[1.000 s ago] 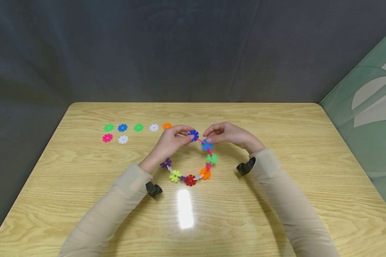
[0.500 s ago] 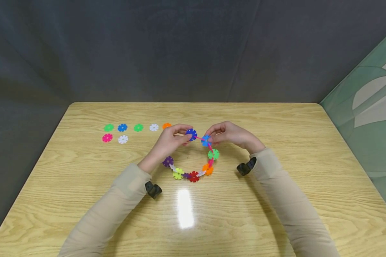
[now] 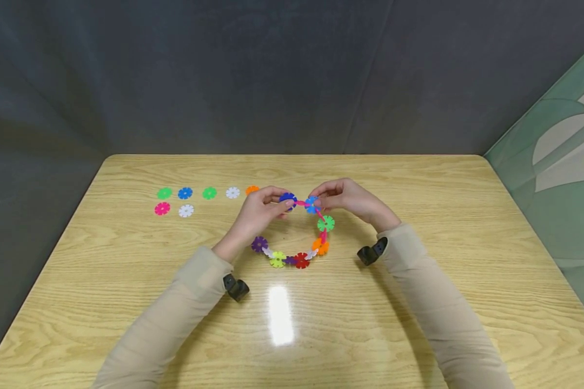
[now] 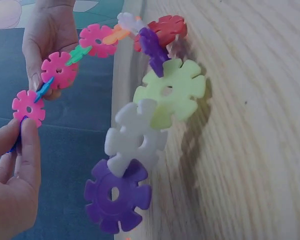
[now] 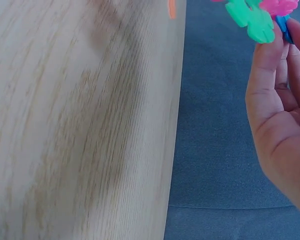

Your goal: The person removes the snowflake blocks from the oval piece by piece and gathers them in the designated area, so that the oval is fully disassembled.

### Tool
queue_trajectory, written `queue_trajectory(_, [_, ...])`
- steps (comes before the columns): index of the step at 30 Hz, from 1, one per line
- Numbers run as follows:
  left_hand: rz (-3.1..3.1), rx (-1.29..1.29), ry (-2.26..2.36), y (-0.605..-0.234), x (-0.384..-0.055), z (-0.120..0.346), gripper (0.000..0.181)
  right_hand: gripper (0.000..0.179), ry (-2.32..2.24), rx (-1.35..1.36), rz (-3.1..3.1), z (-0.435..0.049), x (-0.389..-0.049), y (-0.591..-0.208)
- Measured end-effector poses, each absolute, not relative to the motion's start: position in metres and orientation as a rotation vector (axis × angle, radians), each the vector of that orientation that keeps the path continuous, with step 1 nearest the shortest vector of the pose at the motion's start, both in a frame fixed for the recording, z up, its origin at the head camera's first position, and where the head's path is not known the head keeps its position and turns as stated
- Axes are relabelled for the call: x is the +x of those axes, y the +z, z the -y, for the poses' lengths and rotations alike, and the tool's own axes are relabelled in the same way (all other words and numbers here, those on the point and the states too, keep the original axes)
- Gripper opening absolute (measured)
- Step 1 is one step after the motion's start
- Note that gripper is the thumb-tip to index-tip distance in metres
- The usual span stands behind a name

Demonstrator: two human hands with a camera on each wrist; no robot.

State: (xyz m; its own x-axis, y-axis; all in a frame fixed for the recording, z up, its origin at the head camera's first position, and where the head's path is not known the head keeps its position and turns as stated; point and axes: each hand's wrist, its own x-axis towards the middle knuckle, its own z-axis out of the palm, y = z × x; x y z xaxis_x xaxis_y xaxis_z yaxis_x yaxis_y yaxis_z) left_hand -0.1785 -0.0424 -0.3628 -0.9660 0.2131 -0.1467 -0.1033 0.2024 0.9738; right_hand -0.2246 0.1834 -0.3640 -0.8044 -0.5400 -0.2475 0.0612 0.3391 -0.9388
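A curved chain of interlocked notched plastic discs hangs between and below my hands. My left hand (image 3: 257, 212) pinches the dark blue disc (image 3: 286, 198) at one end between thumb and fingers. Beside it, my right hand (image 3: 352, 201) pinches a light blue disc (image 3: 311, 205), with a pink disc (image 4: 28, 107) linking the two. Down the right side run a green disc (image 3: 326, 223) and an orange disc (image 3: 320, 247). Along the bottom sit a red disc (image 3: 301, 261) and a yellow-green disc (image 3: 278, 260). A purple disc (image 3: 259, 244) forms the free end, near the left wrist.
Several loose discs lie flat at the back left of the wooden table (image 3: 467, 259), among them a pink disc (image 3: 163, 208) and a white disc (image 3: 186, 210). An orange disc (image 3: 252, 190) lies just behind the left hand. A dark curtain (image 3: 292, 75) hangs behind the table.
The right hand has closed its fingertips on the light blue disc and risen slightly. The chain's lower part has swung up and to the right. The left hand has shifted slightly left with the dark blue disc.
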Motion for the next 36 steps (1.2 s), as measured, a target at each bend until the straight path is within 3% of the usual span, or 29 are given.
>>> queue_trajectory(20, [-2.221,0.060,1.942,-0.365,-0.178,0.049,0.032,0.027,-1.507,-0.404,-2.051,-0.184,-0.224,-0.363])
queue_trajectory(36, [-2.253,-0.118,1.901,-0.373,-0.182,0.099,0.039,0.026,-1.535,-0.403,-2.031,-0.189,-0.224,-0.364])
